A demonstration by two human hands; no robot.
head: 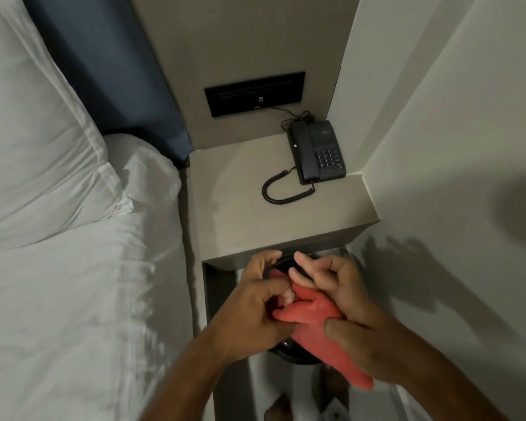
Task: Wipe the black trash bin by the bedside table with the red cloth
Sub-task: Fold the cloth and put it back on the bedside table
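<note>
Hands meet over the bin, which sits on the floor below the table edge. Left hand and right hand both pinch the cloth, seemingly folding it; next, press it onto the rim.

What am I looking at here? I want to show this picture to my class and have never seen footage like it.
There is no machine: a camera worn on a person's head looks down at their two bare hands. The left hand and right hand both grip a red cloth, held just above a black trash bin, mostly hidden beneath them. Behind stands a bedside table carrying a black telephone. A bed with white sheets lies to the left.
</note>
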